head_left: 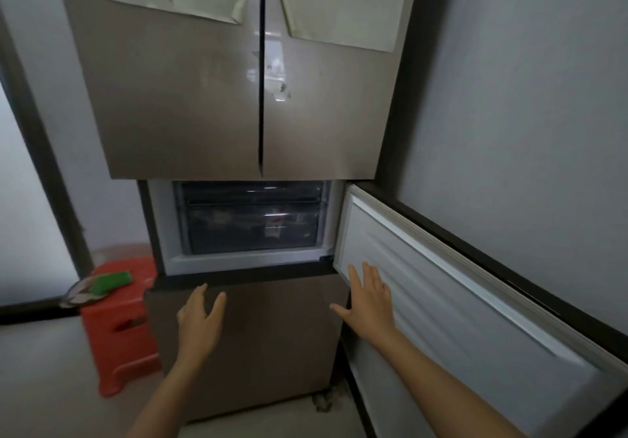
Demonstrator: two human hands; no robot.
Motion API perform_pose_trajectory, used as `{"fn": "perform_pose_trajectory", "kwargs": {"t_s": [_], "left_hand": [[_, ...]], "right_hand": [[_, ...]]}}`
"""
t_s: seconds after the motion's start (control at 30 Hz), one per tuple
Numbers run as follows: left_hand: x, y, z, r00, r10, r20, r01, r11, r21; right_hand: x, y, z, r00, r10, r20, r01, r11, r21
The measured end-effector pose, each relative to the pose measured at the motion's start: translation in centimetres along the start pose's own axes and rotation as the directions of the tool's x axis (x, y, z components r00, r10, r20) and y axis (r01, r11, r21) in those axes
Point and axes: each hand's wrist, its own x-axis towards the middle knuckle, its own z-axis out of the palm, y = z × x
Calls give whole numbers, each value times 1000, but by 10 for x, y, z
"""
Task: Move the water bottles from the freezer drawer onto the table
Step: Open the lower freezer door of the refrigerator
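Right now both hands are released and hold nothing. The left hand (pixel 198 318), fingers loosely spread, hovers before the lower front panel of the fridge (pixel 190 115), just under its open middle compartment. The right hand (pixel 368 298) is spread flat at the white inner face of the freezer door (pixel 441 295), which is swung out to the fridge's right; I cannot tell whether it touches. Inside the compartment sits the dark, see-through freezer drawer (pixel 251 230), pushed in. A red-and-white label (pixel 274 225) shows through its front, but it is too dim to tell whether that is one of the water bottles. Left of the fridge stands a red stool (pixel 119 335).
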Motion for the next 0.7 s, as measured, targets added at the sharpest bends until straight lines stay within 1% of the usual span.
{"fn": "perform_pose_trajectory", "kwargs": {"t_s": [0.13,0.2,0.33,0.4,0.43,0.53,0.63,0.7], "left_hand": [[-24,-5,-11,998,-24,-61,22,999,-32],[-27,-7,-16,997,-41,-65,39,999,-31],[-21,-6,-20,994,-52,-100,47,997,-57],[-14,-7,-19,993,-54,-107,43,994,-98],[-10,-9,-17,992,-72,-106,57,989,-140],[9,-13,-9,967,-210,-143,156,934,-320],[35,-22,-1,920,-372,-126,273,836,-476],[51,-24,6,904,-416,-98,306,791,-530]], "right_hand": [[-6,0,6,996,-88,-13,88,995,54],[-6,-2,8,992,-126,-19,127,989,79],[2,-6,10,990,-142,-25,144,977,154],[10,-8,10,993,-116,-20,117,961,249],[15,-10,11,996,-94,-7,91,939,332],[32,-16,15,999,-11,36,-13,802,598],[52,-21,24,994,62,85,-104,706,700],[65,-22,29,991,79,105,-130,685,717]]}}
